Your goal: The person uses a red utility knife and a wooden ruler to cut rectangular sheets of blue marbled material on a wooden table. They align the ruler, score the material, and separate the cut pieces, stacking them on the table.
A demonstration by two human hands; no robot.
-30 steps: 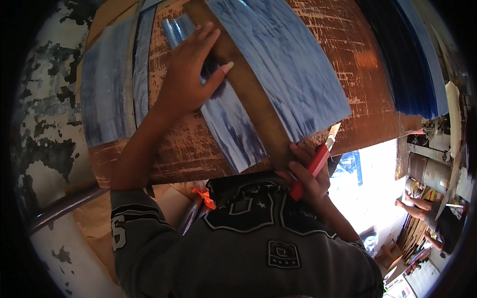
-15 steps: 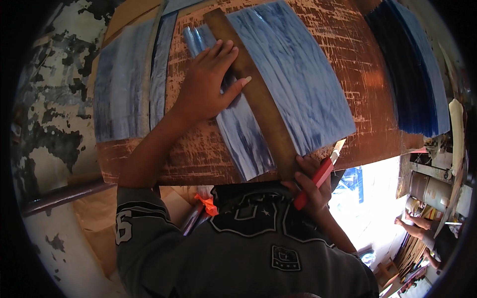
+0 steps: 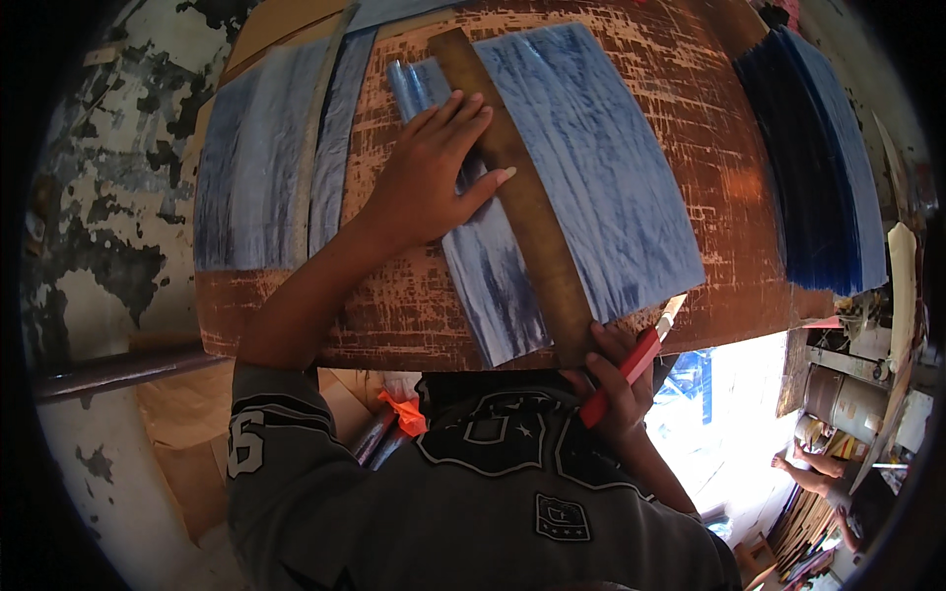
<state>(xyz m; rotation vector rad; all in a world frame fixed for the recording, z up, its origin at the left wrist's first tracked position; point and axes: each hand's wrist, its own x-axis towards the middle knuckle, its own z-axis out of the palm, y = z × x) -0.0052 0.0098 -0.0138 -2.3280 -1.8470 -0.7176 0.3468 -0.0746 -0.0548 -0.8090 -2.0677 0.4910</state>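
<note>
A long flat brown strip [image 3: 527, 207] lies at a slant over blue, streaky plastic-like sheets [image 3: 601, 167]. My left hand [image 3: 429, 182] presses on the strip's upper half, fingers spread and thumb stretched across it. Under that hand, a narrower part of the sheets [image 3: 493, 281] shows to the left of the strip. Near the table's front edge, my right hand [image 3: 621, 394] is closed around a red cutter knife [image 3: 621, 376], its pale blade end pointing up and away to the right. The fingertips of this hand touch or nearly touch the strip's near end.
The scratched brown tabletop [image 3: 719, 197] carries another blue sheet pile [image 3: 261, 167] at left, with a narrow bar [image 3: 317, 148] across it. A thick dark-blue stack [image 3: 808, 167] stands at right. Another person's legs [image 3: 813, 473] show at lower right, beside wood pieces.
The whole view has shifted slightly, with the table lying a little lower. Both hands, the strip and the knife keep about the same places relative to one another.
</note>
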